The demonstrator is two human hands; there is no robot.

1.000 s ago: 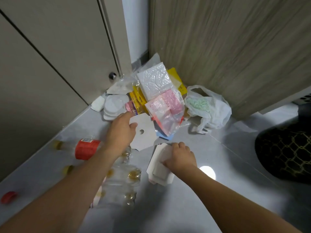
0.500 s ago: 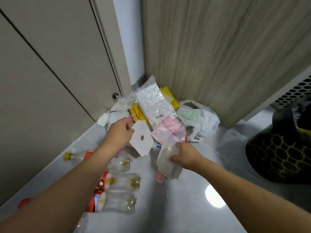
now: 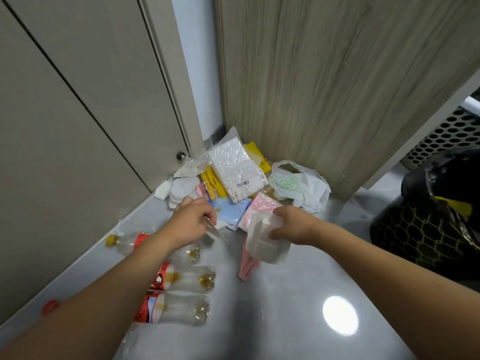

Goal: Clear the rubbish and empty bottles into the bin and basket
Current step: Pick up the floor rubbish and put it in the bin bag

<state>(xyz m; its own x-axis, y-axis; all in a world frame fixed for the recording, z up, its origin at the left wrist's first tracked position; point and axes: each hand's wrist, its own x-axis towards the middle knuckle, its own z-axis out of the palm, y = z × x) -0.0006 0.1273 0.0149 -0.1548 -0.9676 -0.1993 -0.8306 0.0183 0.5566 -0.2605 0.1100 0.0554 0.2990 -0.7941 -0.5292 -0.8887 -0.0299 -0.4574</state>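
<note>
Round doorstop (image 3: 181, 155), perforated grille (image 3: 446, 137)

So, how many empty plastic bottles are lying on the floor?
3 clearly: one with a yellow cap near the wall, partly behind the left arm; a middle one; the nearest below it. A blurred clear shape at the bottom edge may be a fourth.

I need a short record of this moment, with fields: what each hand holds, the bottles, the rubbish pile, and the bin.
left hand: holds a thin white card, seen edge-on
right hand: holds a white paper tray, lifted off the floor
bottles: empty, red labels, lying on the floor under the left arm
rubbish pile: packets and bags in the corner
white plastic bag: right of the pile
bin: black bag, far right
</note>
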